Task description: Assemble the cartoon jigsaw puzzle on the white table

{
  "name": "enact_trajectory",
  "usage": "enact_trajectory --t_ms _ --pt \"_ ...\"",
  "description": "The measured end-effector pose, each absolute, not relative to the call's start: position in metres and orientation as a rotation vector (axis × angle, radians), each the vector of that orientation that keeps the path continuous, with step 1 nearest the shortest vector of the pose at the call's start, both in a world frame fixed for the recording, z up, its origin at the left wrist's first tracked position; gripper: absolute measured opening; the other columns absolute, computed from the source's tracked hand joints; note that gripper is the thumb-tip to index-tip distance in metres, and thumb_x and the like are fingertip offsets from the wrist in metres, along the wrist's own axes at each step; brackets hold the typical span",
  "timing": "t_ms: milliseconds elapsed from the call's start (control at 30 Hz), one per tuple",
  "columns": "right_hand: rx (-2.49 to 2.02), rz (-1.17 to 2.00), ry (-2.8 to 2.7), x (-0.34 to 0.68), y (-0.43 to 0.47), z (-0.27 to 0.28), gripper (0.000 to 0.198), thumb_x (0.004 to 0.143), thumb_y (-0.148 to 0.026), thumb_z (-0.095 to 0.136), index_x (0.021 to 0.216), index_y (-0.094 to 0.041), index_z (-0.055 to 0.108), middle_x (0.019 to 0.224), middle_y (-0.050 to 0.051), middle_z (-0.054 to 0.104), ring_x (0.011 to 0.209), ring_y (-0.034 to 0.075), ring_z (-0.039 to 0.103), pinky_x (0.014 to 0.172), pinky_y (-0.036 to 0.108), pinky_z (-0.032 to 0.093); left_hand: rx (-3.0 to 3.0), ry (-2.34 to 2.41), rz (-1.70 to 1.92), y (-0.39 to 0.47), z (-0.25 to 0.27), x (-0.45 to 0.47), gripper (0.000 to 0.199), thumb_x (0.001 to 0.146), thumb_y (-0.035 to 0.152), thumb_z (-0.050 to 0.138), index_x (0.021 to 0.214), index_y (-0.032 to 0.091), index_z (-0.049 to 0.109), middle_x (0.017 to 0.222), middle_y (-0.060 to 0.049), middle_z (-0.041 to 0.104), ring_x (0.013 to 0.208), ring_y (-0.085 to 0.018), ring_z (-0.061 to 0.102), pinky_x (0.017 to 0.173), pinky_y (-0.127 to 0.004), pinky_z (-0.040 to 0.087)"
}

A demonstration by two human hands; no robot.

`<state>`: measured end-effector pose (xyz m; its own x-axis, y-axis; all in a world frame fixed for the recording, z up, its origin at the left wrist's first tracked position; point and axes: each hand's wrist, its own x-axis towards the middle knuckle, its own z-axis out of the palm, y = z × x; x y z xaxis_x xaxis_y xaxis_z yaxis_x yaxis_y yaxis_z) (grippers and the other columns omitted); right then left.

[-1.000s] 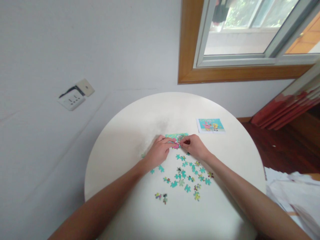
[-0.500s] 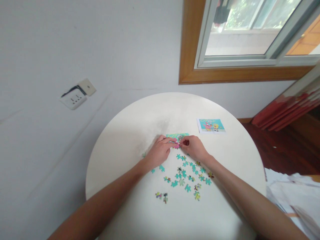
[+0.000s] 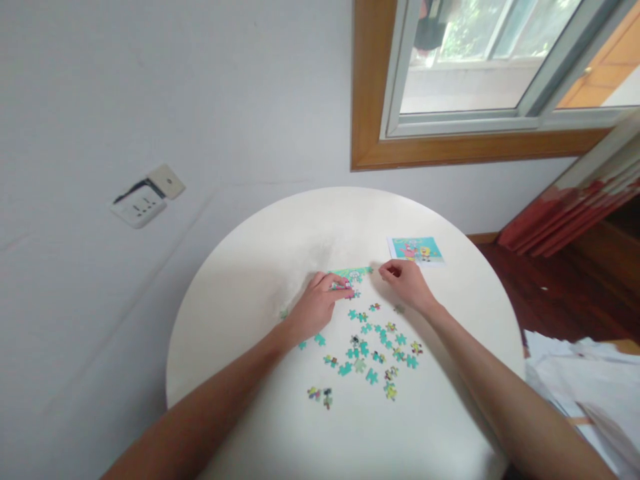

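Several joined puzzle pieces (image 3: pixel 356 274) seemingly lie partly beneath left fingers (image 3: pixel 341 293).

two hands (image 3: pixel 311 305) (image 3: pixel 407 283), one table (image 3: pixel 425 413), one picture card (image 3: pixel 416 249), over twenty puzzle pieces (image 3: pixel 371 377)

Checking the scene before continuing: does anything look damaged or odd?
The wall socket, left of the round white table, looks odd: a dark gap shows along its upper edge, perhaps loose. Grey smudging also shows on the table's far half.

Open tabletop (image 3: pixel 227 300) at left, loose pieces (image 3: pixel 372 377) cluttering centre, card (image 3: pixel 417 249) beyond right hand (image 3: pixel 407 283)
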<state>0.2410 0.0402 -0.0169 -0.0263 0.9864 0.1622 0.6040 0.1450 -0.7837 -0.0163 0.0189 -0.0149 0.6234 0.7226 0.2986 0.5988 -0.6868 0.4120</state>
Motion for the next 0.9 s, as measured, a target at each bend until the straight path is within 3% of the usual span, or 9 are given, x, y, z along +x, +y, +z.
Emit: enact_trajectory --t_ms 333,567,900 --pt "-1.508 0.709 -1.714 0.242 0.038 -0.012 0.023 0.083 -0.031 0.055 0.073 -0.015 0.068 0.061 0.003 0.065 0.055 0.013 0.053 0.057 0.026 0.039 2.605 1.091 0.608 0.022 -0.020 -0.016 0.060 0.084 -0.007 0.042 0.116 0.035 0.070 0.123 -0.004 0.055 0.115 -0.023 0.043 0.103 -0.045 0.040" --pt "-1.468 0.709 -1.730 0.246 0.037 -0.009 0.022 0.084 -0.030 0.055 0.079 -0.014 0.070 0.070 0.005 0.070 0.059 0.014 0.056 0.060 0.027 0.043 2.485 1.167 0.888 0.023 -0.013 -0.013 0.061 0.081 -0.008 0.038 0.122 0.028 0.066 0.119 -0.006 0.051 0.108 -0.020 0.046 0.099 -0.039 0.044" --pt "-1.310 0.736 -2.064 0.241 0.017 0.010 0.012 0.084 -0.018 0.059 0.084 -0.017 0.071 0.083 0.005 0.069 0.067 0.013 0.055 0.066 0.026 0.042 2.461 1.274 1.023 0.027 0.008 -0.030 0.025 0.091 0.009 0.049 0.098 0.021 0.071 0.099 -0.004 0.062 0.097 -0.019 0.054 0.092 -0.036 0.044"
